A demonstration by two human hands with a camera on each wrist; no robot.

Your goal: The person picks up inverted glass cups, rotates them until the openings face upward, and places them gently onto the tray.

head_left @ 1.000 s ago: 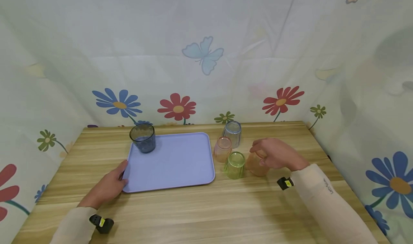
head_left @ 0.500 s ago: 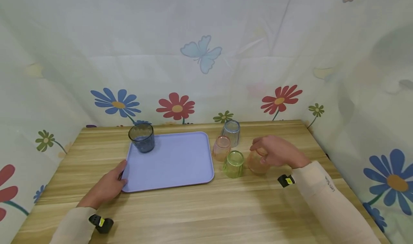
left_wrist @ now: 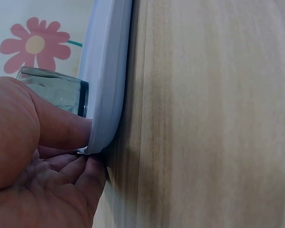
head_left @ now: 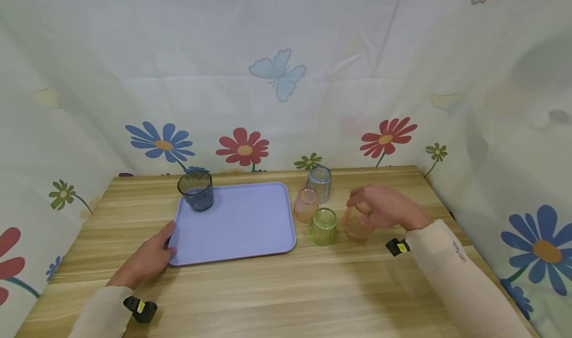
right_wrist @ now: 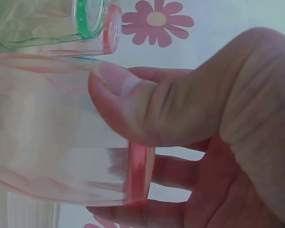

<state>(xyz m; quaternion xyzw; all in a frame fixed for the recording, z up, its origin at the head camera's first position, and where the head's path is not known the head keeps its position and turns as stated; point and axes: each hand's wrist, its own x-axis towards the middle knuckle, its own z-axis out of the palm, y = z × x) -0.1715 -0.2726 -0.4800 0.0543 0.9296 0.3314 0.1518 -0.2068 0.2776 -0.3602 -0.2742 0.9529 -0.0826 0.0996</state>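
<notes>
On the left, my left hand [head_left: 152, 253] grips the near-left edge of a lavender tray [head_left: 241, 224]. In the left wrist view the thumb lies over the tray's rim [left_wrist: 102, 114] and the fingertips are under it. A dark grey-blue glass [head_left: 196, 191] stands upright at the tray's far-left corner. My right hand [head_left: 384, 206] holds an orange glass [head_left: 356, 224] from above, mouth down. Its thumb and fingers lie round the thick base end in the right wrist view; whether the rim touches the table cannot be told.
Left of the orange glass stand a green glass [head_left: 323, 227], a pink glass [head_left: 306, 205] and a clear blue glass [head_left: 319, 184], all upside down beside the tray's right edge. The wooden table [head_left: 268, 298] meets a flowered cloth [head_left: 330, 100] at the back.
My right hand and the orange glass have shifted slightly right, widening the gap to the green glass. The left hand and the tray have stayed put; the head view has drifted a little.
</notes>
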